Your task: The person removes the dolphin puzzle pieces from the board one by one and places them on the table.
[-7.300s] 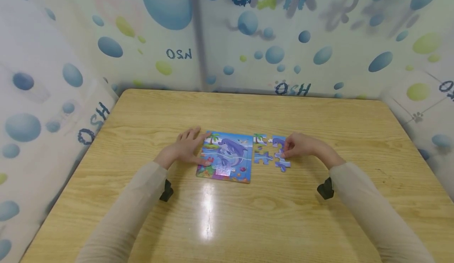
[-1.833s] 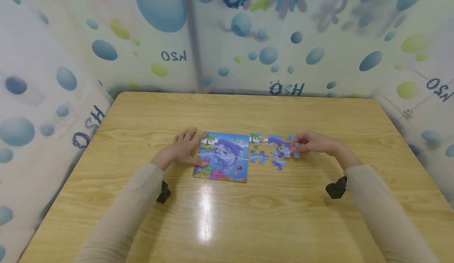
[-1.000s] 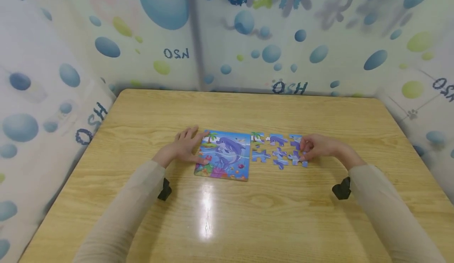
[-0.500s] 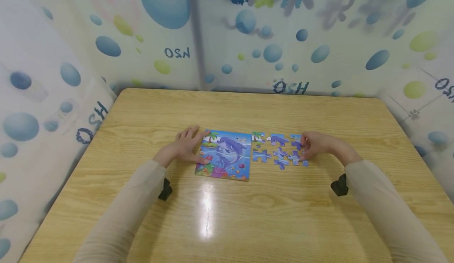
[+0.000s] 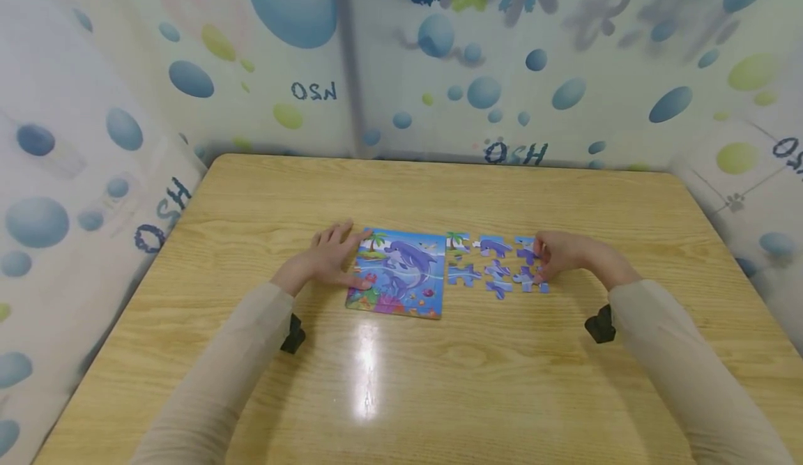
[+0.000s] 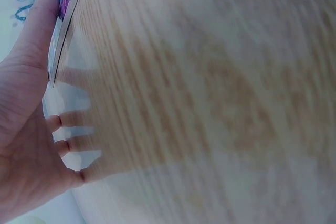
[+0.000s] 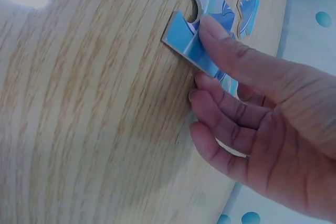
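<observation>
In the head view a square dolphin puzzle board (image 5: 401, 273) lies flat on the table. My left hand (image 5: 326, 261) rests on its left side, thumb and forefinger on the picture and fingers spread. In the left wrist view the thumb (image 6: 39, 19) lies on the board's edge. Right of the board, loose jigsaw pieces stand in two rows, with a palm tree piece (image 5: 458, 242) and a dolphin head piece (image 5: 493, 245) in the upper one. My right hand (image 5: 561, 252) pinches the lower right jigsaw piece (image 7: 181, 35), thumb on top and curled fingers against its outer edge.
The wooden table (image 5: 489, 381) extends on all sides, with a bright glare spot in front of the board. A patterned wall (image 5: 389, 67) stands behind the table. Dark wrist cameras hang under both sleeves.
Since the oldest frame, a right-hand column of pieces has come into place. My right hand has shifted right with the lower piece, leaving a gap beside the middle column. The left hand stays.
</observation>
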Action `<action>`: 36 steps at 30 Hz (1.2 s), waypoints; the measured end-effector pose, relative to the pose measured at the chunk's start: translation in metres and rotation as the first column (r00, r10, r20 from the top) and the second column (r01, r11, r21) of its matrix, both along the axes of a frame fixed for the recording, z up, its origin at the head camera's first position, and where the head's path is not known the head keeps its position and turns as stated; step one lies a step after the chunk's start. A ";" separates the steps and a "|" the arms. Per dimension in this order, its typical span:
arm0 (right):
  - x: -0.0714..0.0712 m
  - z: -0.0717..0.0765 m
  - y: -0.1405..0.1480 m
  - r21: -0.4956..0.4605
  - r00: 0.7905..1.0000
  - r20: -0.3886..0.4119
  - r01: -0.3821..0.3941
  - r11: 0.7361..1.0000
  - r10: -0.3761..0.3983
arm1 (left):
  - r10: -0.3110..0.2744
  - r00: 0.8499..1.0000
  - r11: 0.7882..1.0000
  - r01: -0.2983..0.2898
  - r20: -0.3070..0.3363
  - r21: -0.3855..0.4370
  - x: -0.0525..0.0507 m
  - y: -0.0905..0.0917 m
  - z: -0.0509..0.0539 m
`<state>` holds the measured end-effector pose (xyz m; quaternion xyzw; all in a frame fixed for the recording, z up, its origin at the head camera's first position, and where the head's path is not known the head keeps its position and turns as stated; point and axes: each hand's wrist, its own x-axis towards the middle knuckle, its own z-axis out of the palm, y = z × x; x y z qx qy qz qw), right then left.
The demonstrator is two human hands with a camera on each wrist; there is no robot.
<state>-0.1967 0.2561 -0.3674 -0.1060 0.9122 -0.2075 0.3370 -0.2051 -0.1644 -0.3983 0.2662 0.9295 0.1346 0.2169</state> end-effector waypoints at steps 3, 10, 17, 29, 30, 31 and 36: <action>0.000 0.001 -0.001 0.016 1.000 -0.008 0.000 1.000 0.001 | 0.004 1.000 1.000 -0.004 0.002 0.000 0.000 0.000 0.001; 0.001 -0.001 0.001 0.024 1.000 -0.025 -0.012 1.000 0.012 | 0.008 1.000 1.000 -0.008 0.004 -0.003 0.002 0.000 0.003; -0.004 0.000 0.005 -0.034 1.000 -0.023 -0.019 0.999 0.019 | 0.009 1.000 1.000 -0.009 0.011 0.004 0.003 0.001 0.005; -0.013 0.004 -0.043 -0.117 0.988 -0.142 -0.072 0.990 0.055 | 0.011 1.000 1.000 -0.010 0.007 -0.009 0.002 0.000 0.004; -0.014 0.004 -0.050 -0.127 0.988 -0.141 -0.083 0.988 0.065 | 0.011 1.000 1.000 -0.011 0.009 -0.012 0.002 -0.001 0.004; -0.014 0.004 -0.056 -0.137 0.987 -0.138 -0.096 0.986 0.077 | 0.009 1.000 1.000 -0.009 0.010 -0.013 0.002 0.000 0.004; -0.015 0.005 -0.090 -0.176 0.983 -0.123 -0.159 0.971 0.138 | 0.009 1.000 1.000 -0.009 0.017 -0.026 0.002 0.000 0.004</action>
